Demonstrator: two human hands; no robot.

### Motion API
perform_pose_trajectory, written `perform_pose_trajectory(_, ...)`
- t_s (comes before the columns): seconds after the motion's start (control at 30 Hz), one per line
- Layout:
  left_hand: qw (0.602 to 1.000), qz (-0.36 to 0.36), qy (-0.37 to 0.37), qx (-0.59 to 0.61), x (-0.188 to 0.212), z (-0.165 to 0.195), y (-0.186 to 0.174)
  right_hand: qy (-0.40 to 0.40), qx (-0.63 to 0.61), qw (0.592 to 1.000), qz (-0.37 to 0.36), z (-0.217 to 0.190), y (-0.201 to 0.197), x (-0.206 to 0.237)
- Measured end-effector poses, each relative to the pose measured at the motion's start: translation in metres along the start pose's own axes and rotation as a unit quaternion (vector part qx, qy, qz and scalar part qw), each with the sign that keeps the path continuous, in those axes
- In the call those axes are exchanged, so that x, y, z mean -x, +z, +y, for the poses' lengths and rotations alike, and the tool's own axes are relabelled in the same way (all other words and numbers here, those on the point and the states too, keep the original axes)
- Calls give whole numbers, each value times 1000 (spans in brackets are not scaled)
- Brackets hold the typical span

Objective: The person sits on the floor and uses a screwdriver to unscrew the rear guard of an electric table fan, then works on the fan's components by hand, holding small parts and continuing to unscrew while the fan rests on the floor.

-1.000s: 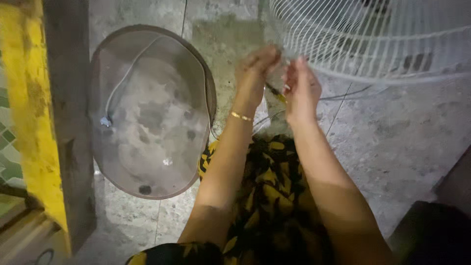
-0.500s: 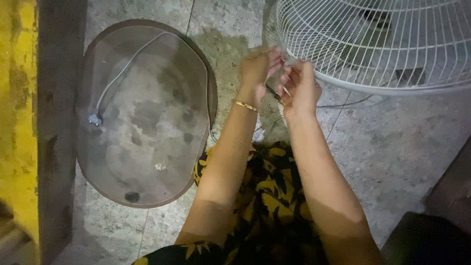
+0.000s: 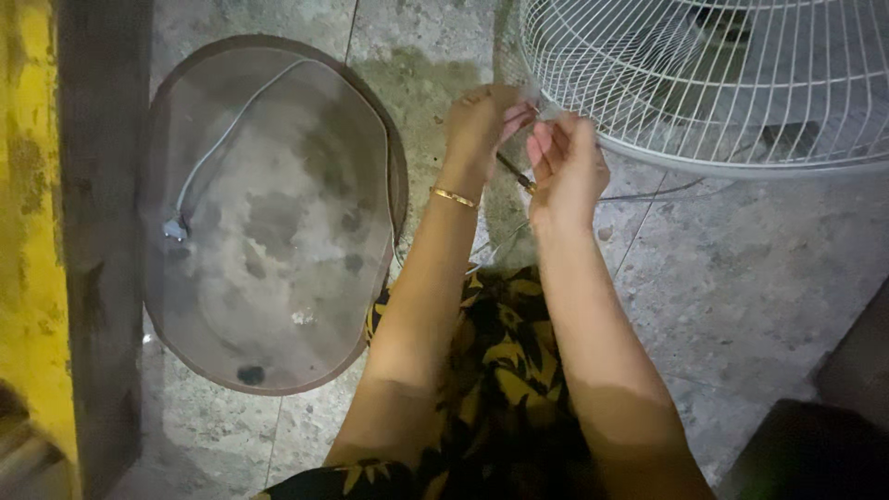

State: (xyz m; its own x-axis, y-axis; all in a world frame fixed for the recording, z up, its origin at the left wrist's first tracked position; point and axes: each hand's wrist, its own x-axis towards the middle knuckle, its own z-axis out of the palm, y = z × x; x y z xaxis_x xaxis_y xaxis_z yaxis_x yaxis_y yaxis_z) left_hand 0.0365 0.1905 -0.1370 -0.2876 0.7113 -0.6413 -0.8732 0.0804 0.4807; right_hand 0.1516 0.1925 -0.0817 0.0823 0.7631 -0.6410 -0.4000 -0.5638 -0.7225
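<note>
White wire guard lies on the floor with both hands at its near rim, left hand and right hand pinched on something small there beside a thin dark tool, so fastening looks unfinished; since earlier, the hands have crept closer to the guard.

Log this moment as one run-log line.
left hand: at fan guard rim | right hand: holds thin tool | round basin: left, on floor

Left hand and right hand raised together, fingers seemingly pinched.
</note>
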Motion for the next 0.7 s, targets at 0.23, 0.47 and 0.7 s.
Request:
perform_pose_trajectory(0.23,998,1,-55,-32,-4,9,-6,-25,-14,1000,-2,7,-1,5)
perform_pose_trajectory(0.47,997,-35,-65,-16,6,10,-16,-27,-6,1000,-7,12,-3,2)
perform_pose_trajectory(0.7,998,-27,-43,-48,3,5,-11,1,-1,1000,-9,3,-10,-1)
